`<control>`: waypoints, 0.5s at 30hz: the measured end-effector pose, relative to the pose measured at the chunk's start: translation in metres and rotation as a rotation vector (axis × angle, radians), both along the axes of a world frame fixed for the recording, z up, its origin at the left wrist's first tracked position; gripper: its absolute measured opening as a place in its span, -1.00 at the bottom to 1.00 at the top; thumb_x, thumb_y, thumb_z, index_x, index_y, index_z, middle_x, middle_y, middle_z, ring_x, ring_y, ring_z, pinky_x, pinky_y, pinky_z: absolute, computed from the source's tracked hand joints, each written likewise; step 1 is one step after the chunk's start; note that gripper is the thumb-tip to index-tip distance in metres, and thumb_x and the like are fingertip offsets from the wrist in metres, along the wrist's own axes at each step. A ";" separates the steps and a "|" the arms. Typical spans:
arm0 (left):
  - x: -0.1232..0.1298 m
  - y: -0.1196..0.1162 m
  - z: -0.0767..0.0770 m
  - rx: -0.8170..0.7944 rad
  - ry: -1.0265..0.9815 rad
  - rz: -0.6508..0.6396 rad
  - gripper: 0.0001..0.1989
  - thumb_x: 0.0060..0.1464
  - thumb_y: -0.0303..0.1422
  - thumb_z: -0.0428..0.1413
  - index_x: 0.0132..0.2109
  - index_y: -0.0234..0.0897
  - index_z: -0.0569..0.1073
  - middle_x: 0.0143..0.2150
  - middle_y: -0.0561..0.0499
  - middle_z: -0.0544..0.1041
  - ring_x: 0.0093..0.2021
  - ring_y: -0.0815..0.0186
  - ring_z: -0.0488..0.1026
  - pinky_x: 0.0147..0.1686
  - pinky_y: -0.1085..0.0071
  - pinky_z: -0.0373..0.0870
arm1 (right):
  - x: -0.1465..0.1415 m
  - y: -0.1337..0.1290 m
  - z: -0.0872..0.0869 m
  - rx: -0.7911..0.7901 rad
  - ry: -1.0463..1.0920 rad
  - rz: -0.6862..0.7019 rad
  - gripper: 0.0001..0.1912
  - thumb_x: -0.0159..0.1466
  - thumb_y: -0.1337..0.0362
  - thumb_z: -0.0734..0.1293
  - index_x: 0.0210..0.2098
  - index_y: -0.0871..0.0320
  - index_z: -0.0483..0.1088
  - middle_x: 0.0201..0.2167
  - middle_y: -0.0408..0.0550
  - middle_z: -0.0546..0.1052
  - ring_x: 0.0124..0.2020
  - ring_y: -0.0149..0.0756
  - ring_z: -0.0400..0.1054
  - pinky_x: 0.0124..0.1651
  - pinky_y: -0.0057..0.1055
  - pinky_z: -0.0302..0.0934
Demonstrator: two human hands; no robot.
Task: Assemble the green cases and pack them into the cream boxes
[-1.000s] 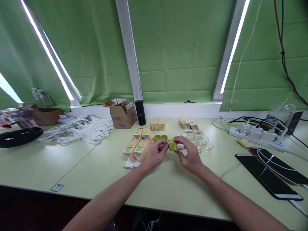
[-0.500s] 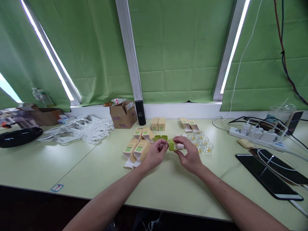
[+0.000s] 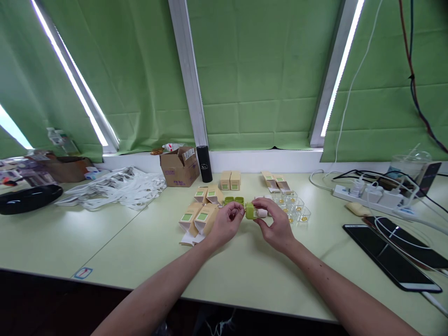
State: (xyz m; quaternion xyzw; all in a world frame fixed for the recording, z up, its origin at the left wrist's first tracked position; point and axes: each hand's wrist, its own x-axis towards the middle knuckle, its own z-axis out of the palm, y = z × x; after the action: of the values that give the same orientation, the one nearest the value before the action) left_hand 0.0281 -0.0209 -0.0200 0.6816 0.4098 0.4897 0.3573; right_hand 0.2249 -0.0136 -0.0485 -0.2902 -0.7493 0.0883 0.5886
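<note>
Over the middle of the table, my right hand (image 3: 277, 225) grips a small green piece (image 3: 249, 211) with a clear part behind it, between thumb and fingers. My left hand (image 3: 227, 224) is closed in a pinch at the left end of that piece; what its fingertips hold is too small to make out. Just behind my hands lie more green pieces (image 3: 234, 200). A pale pink object (image 3: 262, 213) shows partly beside my right fingers. To the right of that hand stand several clear plastic cups (image 3: 293, 207) with yellowish centres. Open beige cartons (image 3: 196, 218) lie left of my left hand.
Two beige boxes (image 3: 230, 180) and two flattened cartons (image 3: 276, 182) lie farther back. A cardboard box (image 3: 179, 168) and black cylinder (image 3: 204, 164) stand by the wall. White straps (image 3: 115, 187) spread on the left. Phones (image 3: 391, 256) and a power strip (image 3: 374, 198) with cables lie right.
The green piece has turned slightly between my hands. Both hands stay in nearly the same place, and the things on the table have not moved.
</note>
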 end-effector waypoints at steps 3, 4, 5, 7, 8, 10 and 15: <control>0.000 0.000 0.000 0.001 0.001 0.005 -0.71 0.23 -0.11 0.20 -0.24 -0.26 0.43 -0.50 0.13 0.33 -0.49 0.40 0.25 -0.44 0.47 0.16 | 0.000 0.000 0.000 0.001 0.002 0.000 -0.63 0.31 0.36 0.39 0.10 0.00 0.43 0.07 0.08 0.60 0.14 0.02 0.52 0.17 0.02 0.47; 0.000 0.000 0.000 0.001 0.001 0.006 -0.71 0.23 -0.11 0.20 -0.24 -0.26 0.43 -0.49 0.13 0.34 -0.49 0.40 0.25 -0.44 0.47 0.16 | 0.000 0.000 0.001 0.001 0.002 -0.001 -0.62 0.31 0.36 0.39 0.10 0.00 0.43 0.07 0.08 0.60 0.14 0.02 0.52 0.17 0.01 0.47; -0.001 0.001 0.000 0.000 0.001 0.006 -0.71 0.24 -0.11 0.19 -0.24 -0.26 0.43 -0.49 0.13 0.34 -0.49 0.41 0.25 -0.44 0.47 0.16 | -0.001 -0.001 0.001 0.001 0.004 -0.001 -0.62 0.30 0.37 0.39 0.10 0.00 0.43 0.07 0.08 0.60 0.14 0.01 0.52 0.17 0.01 0.47; -0.001 0.001 0.000 -0.004 -0.001 0.004 -0.71 0.24 -0.12 0.19 -0.25 -0.27 0.43 -0.49 0.13 0.33 -0.49 0.41 0.23 -0.44 0.47 0.15 | -0.001 -0.002 0.002 0.000 0.008 -0.001 -0.61 0.30 0.38 0.39 0.10 0.00 0.43 0.06 0.08 0.60 0.13 0.01 0.52 0.16 0.00 0.48; -0.001 0.001 0.001 -0.006 -0.002 0.002 -0.71 0.23 -0.11 0.19 -0.25 -0.27 0.43 -0.49 0.13 0.33 -0.49 0.41 0.23 -0.45 0.47 0.15 | -0.001 -0.002 0.002 -0.002 0.011 -0.002 -0.61 0.30 0.39 0.39 0.10 0.00 0.43 0.06 0.07 0.60 0.13 0.01 0.52 0.15 -0.01 0.48; -0.001 0.001 0.001 -0.009 -0.008 0.000 -0.70 0.23 -0.11 0.20 -0.25 -0.26 0.42 -0.49 0.14 0.33 -0.50 0.41 0.23 -0.45 0.47 0.14 | -0.001 -0.002 0.002 -0.007 0.014 -0.005 -0.62 0.30 0.39 0.38 0.10 0.00 0.44 0.06 0.07 0.60 0.13 0.01 0.52 0.13 -0.01 0.50; 0.000 0.000 0.002 -0.008 -0.016 -0.002 -0.70 0.22 -0.10 0.20 -0.26 -0.25 0.41 -0.50 0.14 0.32 -0.50 0.41 0.22 -0.45 0.47 0.12 | 0.000 -0.001 0.002 -0.011 0.017 -0.004 -0.62 0.31 0.37 0.39 0.10 0.00 0.44 0.07 0.08 0.60 0.13 0.02 0.52 0.11 -0.01 0.52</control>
State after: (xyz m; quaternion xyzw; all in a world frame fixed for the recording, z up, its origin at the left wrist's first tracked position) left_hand 0.0276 -0.0209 -0.0183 0.6767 0.4082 0.4930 0.3639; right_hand 0.2247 -0.0144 -0.0469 -0.2941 -0.7433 0.0937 0.5934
